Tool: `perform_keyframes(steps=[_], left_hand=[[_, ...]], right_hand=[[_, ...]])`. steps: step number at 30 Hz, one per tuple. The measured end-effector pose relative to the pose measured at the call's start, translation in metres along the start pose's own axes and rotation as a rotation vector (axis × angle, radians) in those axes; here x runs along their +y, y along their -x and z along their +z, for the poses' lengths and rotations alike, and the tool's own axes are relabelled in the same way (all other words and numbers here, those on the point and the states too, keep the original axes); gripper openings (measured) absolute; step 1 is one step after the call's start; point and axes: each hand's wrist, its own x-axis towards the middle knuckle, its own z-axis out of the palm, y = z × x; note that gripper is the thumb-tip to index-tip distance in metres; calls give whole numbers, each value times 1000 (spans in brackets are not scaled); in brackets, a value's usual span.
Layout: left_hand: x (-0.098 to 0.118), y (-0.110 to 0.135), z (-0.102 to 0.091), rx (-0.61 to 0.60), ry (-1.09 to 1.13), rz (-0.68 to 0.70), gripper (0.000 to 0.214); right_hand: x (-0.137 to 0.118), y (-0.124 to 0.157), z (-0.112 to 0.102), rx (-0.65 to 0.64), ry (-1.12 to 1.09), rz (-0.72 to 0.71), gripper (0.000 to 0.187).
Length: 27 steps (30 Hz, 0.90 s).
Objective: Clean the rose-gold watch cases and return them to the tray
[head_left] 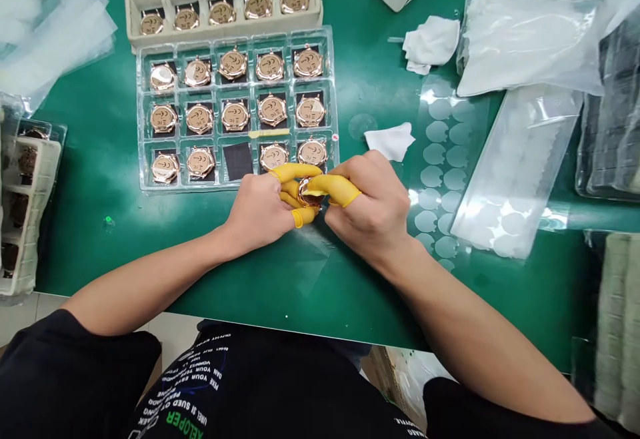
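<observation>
Head view, looking down: both hands meet above a green table [100, 179], just in front of a clear tray [333, 92]. The left hand [260, 212] and right hand [373, 209], fingertips in yellow cots [345, 192], pinch one rose-gold watch case [305, 192] between them. The case is round, so it has no long axis. Its shiny flat side faces up, largely hidden by fingers. The clear tray has three rows of five compartments. Fourteen hold similar cases and one shows only a black pad [237, 160]. A beige tray [131, 19] behind shows ten more.
</observation>
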Motion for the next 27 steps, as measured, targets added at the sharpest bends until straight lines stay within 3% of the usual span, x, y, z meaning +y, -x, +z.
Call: perform_keyframes(steps=[4,8,11,14,17,20,23,24,27], left_hand=[[0,0,-1,6,-56,29,52],[-3,-2,-1,-2,-8,26,56],[-7,-2,-1,-2,-8,72,55],[-10,-2,0,-33,-9,118,54],[-11,-2,1,-67,14,105,54],[-9,-2,1,-84,94,39,63],[-7,-2,-1,-184,107,39,50],[-7,-1,-1,-217,86,66,42],[-9,-1,-3,-226,-17,155,23]], right_hand=[[2,5,2,3,134,118,28],[23,8,-17,-87,82,361,38],[30,6,-29,-17,122,394,43],[18,4,-30,-99,-100,366,42],[2,-1,-30,-231,-397,518,40],[-4,-17,-32,-134,-548,683,29],[-5,-46,-21,-57,-577,728,21],[-6,-57,-12,-94,-588,731,20],[-9,-84,21,-374,-651,700,16]])
